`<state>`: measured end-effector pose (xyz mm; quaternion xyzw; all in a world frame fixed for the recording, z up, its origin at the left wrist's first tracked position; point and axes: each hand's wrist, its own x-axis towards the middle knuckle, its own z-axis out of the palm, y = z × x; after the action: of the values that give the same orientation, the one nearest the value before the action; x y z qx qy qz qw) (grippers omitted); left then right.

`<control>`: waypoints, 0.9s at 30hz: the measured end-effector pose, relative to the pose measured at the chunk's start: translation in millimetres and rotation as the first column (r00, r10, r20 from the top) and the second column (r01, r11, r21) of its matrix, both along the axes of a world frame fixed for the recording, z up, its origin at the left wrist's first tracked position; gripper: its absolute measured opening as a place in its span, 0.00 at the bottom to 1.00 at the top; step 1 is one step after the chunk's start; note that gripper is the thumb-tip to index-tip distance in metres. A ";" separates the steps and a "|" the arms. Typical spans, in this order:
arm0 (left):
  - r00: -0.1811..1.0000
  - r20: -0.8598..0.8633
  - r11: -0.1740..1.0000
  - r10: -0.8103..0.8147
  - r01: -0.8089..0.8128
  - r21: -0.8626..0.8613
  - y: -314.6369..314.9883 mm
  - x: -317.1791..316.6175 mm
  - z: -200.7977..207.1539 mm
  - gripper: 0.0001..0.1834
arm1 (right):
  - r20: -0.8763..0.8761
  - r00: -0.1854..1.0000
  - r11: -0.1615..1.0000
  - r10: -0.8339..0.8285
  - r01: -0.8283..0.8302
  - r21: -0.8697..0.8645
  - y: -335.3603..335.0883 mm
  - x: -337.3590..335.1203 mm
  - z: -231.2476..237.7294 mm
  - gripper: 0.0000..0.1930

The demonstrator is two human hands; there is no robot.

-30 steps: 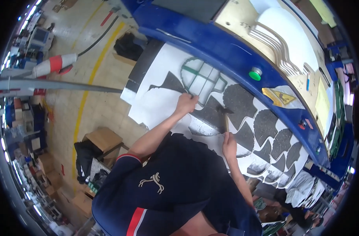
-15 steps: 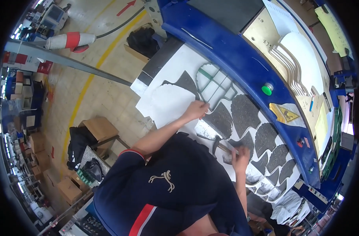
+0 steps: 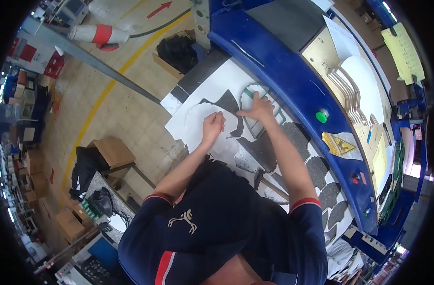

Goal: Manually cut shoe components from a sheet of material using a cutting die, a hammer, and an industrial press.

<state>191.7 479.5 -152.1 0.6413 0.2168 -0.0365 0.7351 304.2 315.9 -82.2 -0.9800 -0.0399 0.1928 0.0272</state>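
My left hand (image 3: 214,128) has its fingers curled closed over a white scalloped sheet (image 3: 194,121); whether anything is in them is hidden. To its right, my right hand (image 3: 260,107) is spread open over a metal cutting die (image 3: 249,128), a frame with crossbars and a green-marked part; whether the fingers touch it I cannot tell. Dark cut-out shapes (image 3: 229,101) lie around the die on a white work surface (image 3: 179,124). Close to my body rests a tool with a wooden handle (image 3: 275,189) and a dark head, seemingly a hammer.
A blue curved machine beam (image 3: 293,78) with a green button (image 3: 322,115) and a yellow warning label (image 3: 341,143) borders the far right. More dark pieces (image 3: 318,170) lie near my right arm. A cardboard box (image 3: 113,153) and a metal bar (image 3: 107,71) are at left.
My right hand has left the wooden-handled tool and moved far up and left to the cutting die. My left hand has drawn back leftward, away from the die, over the white sheet.
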 end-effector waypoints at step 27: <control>0.844 0.342 0.787 -0.413 0.520 -0.332 -37.3 5.9 -3.7 0.48 | -0.497 0.859 0.451 0.122 0.398 0.799 -56.7 2.5 -4.2 0.25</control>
<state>197.6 442.2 -155.9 0.5042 -0.0572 -0.1821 0.8422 306.7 259.2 -86.4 -0.7385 -0.0419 0.3805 0.5551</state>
